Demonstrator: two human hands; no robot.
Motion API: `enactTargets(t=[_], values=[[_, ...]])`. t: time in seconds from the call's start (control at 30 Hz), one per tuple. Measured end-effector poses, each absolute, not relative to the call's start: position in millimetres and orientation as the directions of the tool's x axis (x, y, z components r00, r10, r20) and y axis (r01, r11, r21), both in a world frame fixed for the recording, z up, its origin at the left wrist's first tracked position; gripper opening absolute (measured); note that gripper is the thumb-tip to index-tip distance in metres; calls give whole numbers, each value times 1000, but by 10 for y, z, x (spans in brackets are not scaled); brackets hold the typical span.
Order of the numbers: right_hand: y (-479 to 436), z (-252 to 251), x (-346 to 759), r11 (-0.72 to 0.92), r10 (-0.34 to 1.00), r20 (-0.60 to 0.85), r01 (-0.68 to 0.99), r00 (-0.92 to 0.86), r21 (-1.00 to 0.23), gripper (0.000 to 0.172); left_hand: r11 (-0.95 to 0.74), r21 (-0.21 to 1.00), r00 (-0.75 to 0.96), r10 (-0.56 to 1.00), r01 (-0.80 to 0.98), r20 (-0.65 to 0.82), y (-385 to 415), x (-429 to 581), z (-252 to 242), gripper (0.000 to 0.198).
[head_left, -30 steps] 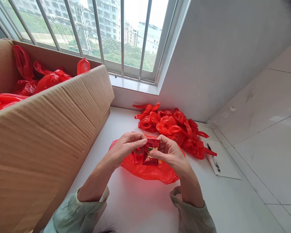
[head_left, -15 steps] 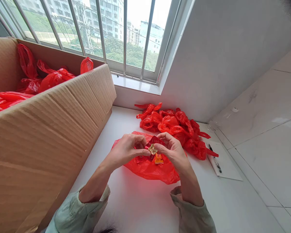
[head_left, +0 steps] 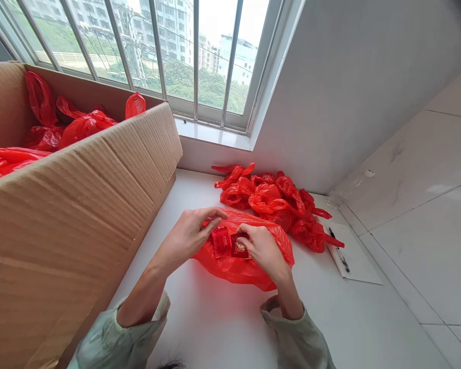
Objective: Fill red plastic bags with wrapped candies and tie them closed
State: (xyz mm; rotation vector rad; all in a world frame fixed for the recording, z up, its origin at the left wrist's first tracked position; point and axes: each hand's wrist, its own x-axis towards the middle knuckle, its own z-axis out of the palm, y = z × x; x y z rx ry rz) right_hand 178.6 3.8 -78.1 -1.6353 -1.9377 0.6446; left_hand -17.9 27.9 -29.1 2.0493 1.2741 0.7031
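From my end, two small flat packets lie side by side on a crumpled, glossy red plastic bag (head_left: 249, 271), which rests on the smooth white counter (head_left: 223, 328) in the middle of the scene. The plain red foil sachet (head_left: 220, 242) on the left is a small rectangle. Its long axis runs near to far and leans a little to the left, and I cannot read the faint lines of print on its crinkled face. Just right of it, touching or nearly so, the darker red printed sachet (head_left: 238, 247) points much the same way. It has a pale yellow patch on its face, and the writing there is too small for me to make out. The left hand (head_left: 188, 237) is stretched flat, fingers straight and loosely together, with the thumb tip at the plain sachet's far corner, gripping nothing. The right hand (head_left: 264, 250) has its fingers curled and pinched on the right edge of the darker sachet. Far and right of the hands sits a heap of knotted red plastic bags (head_left: 276, 200), shiny and wrinkled. Right of that heap lies a white paper sheet (head_left: 359, 266) with a black pen (head_left: 337, 248) on it. Along the left stands a big open corrugated cardboard box (head_left: 80, 205) holding more red bags (head_left: 72, 128). A barred window (head_left: 195, 61) is at the far side
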Motion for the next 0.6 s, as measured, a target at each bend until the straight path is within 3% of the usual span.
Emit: enactTargets(t=[0.1,0.27,0.4,0.5,0.6], values=[[170,-1039,1700,91,995,89,847,-52,-524,22,-345,746,429,899,570,88,246,-148,-279,30],[294,-1253,1624,70,991,135,864,-3,-498,29,-345,777,464,882,527,77,256,-169,-305,32],[256,-1298,1409,141,986,150,866,-78,-479,19,-359,781,481,872,512,85,282,-183,-320,32],[200,-1367,1230,118,991,113,885,-74,-450,42,-354,763,480,875,541,66,280,-166,-324,32],[167,-1403,1190,111,993,79,867,-83,-486,45,-361,754,495,867,549,55,264,-145,-321,31]])
